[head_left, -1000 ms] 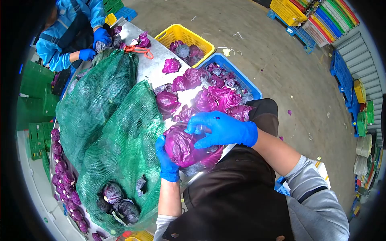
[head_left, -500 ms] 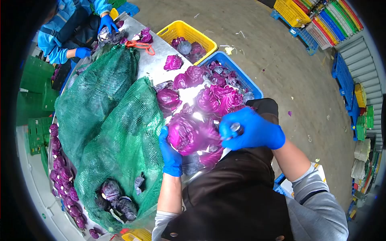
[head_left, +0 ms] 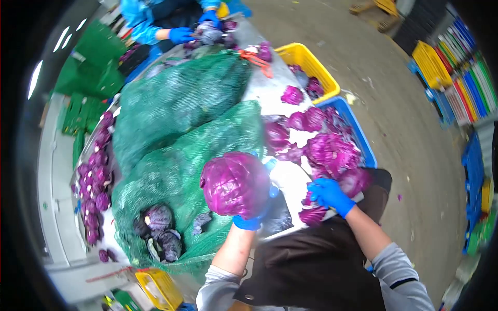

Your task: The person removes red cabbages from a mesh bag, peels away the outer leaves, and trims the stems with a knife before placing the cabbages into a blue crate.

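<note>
A round red cabbage (head_left: 233,182), trimmed to glossy purple leaves, rests in my left hand (head_left: 249,223). The blue-gloved fingers cup it from below and from its right side, above the green net bag. My right hand (head_left: 332,197), also blue-gloved, is over loose cabbage leaves (head_left: 313,215) at the table's near right edge. Its fingers are curled; what is inside them is hidden. Beyond it lie stripped outer leaves (head_left: 332,151). Dark untrimmed cabbages (head_left: 158,217) show at the mouth of the net bag (head_left: 181,155).
A blue crate (head_left: 358,127) and a yellow crate (head_left: 329,78) stand against the table's right side. Trimmed cabbages (head_left: 93,176) line the left edge. Across the table, a co-worker's gloved hands (head_left: 181,35) handle a cabbage. Another yellow crate (head_left: 158,287) is below at lower left.
My left hand has raised the cabbage and brought it over the net bag. My right hand has moved away from the cabbage, down to the leaves. The view has swung left.
</note>
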`<state>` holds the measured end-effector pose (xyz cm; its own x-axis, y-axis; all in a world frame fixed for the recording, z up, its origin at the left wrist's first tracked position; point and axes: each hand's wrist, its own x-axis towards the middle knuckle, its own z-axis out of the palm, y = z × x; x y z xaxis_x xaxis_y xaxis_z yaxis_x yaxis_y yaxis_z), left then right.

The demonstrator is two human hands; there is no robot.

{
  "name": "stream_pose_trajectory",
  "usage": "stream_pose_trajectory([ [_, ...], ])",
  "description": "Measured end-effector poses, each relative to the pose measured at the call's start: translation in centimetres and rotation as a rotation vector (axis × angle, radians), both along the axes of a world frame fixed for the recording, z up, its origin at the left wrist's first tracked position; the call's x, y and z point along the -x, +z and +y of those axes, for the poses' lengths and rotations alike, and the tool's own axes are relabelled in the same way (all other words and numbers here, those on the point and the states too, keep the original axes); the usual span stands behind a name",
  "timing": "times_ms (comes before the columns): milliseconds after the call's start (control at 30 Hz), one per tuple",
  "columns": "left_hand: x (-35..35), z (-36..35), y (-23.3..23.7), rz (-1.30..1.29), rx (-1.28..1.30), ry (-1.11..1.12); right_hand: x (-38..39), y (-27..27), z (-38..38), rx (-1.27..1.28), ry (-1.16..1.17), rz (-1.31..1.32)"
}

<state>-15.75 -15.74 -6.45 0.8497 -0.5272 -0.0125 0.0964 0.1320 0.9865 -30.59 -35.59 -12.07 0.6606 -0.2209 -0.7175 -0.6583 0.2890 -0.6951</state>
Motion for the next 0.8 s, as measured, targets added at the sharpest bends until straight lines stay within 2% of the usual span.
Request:
stream_pose_trajectory([
  [33,-0.2,0.3,1.9,0.044,0.112,0.055,-0.2,-0.1,-1.2,0.109,0.004,-0.074],
  [67,-1.0,1.0,2.4,0.02,0.117,0.086,-0.3,-2.3,-2.7,0.19,-0.052,-0.174],
  [133,-2.4,2.8,3.2,0.311,0.727,-0.251,-1.2,-2.8,-6.4,0.306,-0.131,-0.181],
  [167,-2.9,3.9,3.3,0.285,0.733,-0.223,-2.0,-2.8,-8.2,0.335,-0.157,-0.176],
  [200,-3.4,5.1,3.0,0.101,0.333,-0.102,-2.9,-0.2,-8.7,0.332,-0.235,-0.086],
  [233,-4.1,6.2,2.8,-0.072,-0.068,0.025,-3.1,-2.4,-11.0,0.467,-0.202,-0.186],
  [267,-4.8,7.3,2.8,-0.231,-0.473,0.16,-3.6,-1.4,-11.2,0.927,-0.1,-0.408],
  [300,-5.7,8.7,3.1,0.218,0.31,0.188,-4.2,-1.2,-11.7,0.903,-0.142,-0.396],
  [333,-6.7,10.0,3.6,0.642,1.107,0.173,-5.0,0.7,-10.6,0.986,-0.168,-0.522],
  [367,-7.5,11.1,5.2,0.729,1.403,-0.135,-5.7,3.5,-8.9,0.888,-0.189,-0.427],
  [400,-8.7,12.6,5.3,0.762,1.394,0.108,-6.3,5.2,-7.5,0.79,-0.21,-0.329],
  [433,-9.7,13.8,6.4,0.77,1.428,0.106,-6.8,4.6,-6.9,0.783,-0.196,-0.346],
  [467,-10.7,15.0,7.5,0.78,1.461,0.105,-6.8,3.5,-6.5,0.933,-0.107,-0.455],
  [500,-11.9,16.7,7.9,0.688,1.388,0.187,-6.8,2.4,-6.3,1.081,-0.017,-0.565],
  [633,-17.0,23.6,11.1,0.234,0.987,0.627,-6.1,-1.1,-5.5,1.008,0.092,-0.443],
  [700,-19.6,26.7,13.1,0.073,0.797,0.902,-5.8,-1.5,-4.9,0.652,-0.02,-0.374],
  [800,-23.2,33.9,13.5,-0.063,0.797,0.914,-5.5,-1.9,-4.3,0.554,-0.02,-0.336],
])
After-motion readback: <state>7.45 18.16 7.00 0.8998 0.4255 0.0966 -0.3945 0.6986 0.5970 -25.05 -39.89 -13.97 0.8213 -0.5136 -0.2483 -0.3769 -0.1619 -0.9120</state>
